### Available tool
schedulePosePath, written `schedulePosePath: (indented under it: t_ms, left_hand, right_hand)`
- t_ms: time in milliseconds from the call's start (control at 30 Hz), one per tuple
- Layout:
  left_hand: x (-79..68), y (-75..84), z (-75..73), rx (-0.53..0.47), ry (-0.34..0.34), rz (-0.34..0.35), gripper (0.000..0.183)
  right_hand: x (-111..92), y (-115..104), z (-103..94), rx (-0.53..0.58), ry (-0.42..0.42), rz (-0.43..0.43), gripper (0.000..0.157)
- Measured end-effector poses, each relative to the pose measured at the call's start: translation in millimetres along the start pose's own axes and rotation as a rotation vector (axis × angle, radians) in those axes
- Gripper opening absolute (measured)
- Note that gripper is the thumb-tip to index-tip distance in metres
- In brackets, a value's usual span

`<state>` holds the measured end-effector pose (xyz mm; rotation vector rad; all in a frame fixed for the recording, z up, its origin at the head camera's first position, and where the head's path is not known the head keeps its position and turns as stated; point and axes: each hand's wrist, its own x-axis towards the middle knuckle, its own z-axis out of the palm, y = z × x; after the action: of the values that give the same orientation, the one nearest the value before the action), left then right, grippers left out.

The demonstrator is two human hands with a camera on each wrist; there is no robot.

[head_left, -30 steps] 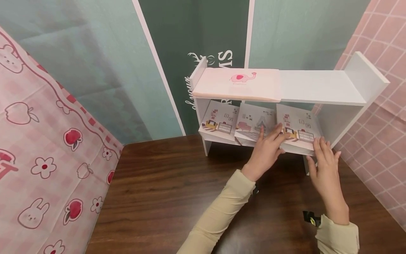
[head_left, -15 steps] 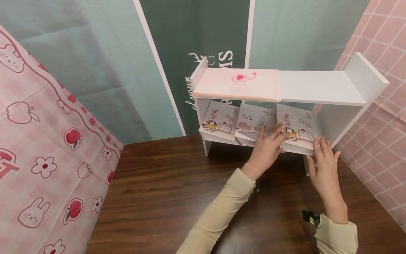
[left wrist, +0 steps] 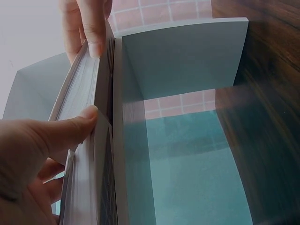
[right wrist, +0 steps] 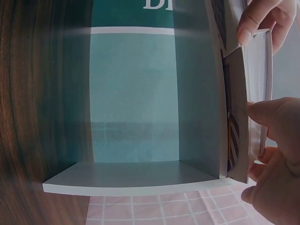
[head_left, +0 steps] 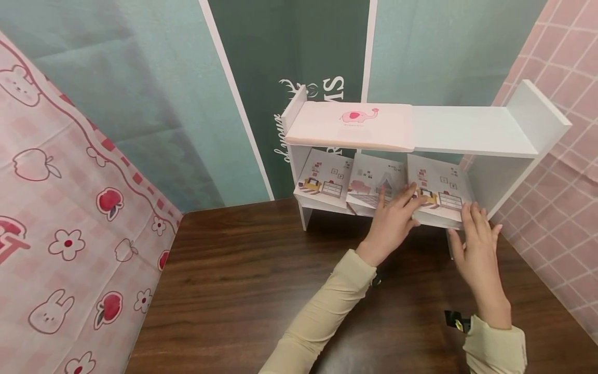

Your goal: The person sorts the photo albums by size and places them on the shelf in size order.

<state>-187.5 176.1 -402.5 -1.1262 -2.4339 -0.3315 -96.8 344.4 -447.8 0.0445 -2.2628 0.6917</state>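
Three thick books with illustrated room covers lie side by side on the lower board of a white shelf (head_left: 476, 127). My left hand (head_left: 392, 221) is at the near left corner of the right book (head_left: 441, 179). Its fingers lie on the covers, partly over the middle book (head_left: 376, 176), and the thumb (left wrist: 77, 124) presses the front page edge. My right hand (head_left: 478, 249) holds the same book's near right corner, fingers on the cover and thumb (right wrist: 262, 112) against the pages. The left book (head_left: 324, 176) lies untouched. The right book's front edge overhangs the board.
A pale pink item with an elephant print (head_left: 350, 127) lies on the upper board's left half. The shelf stands on a dark wooden table (head_left: 224, 280). A pink tiled cloth (head_left: 556, 228) hangs close on the right, and a green backdrop (head_left: 289, 47) is behind.
Both hands stay in practically the same places on the right book. The head view has shifted very slightly.
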Motion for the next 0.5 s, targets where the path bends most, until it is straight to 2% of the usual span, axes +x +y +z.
schedulePosePath:
  t_ms: [233,500]
  left_hand:
    - [-2.0,0.3,2.4,0.051,-0.017,-0.012,0.054]
    - [-5.7,-1.2,1.6,0.058,0.025,-0.018,0.057]
  right_hand:
    - [-0.1,-0.8,1.2,0.006,0.003,0.01,0.056]
    - [-0.1,-5.7,2.9,0.017,0.037,-0.013,0.06]
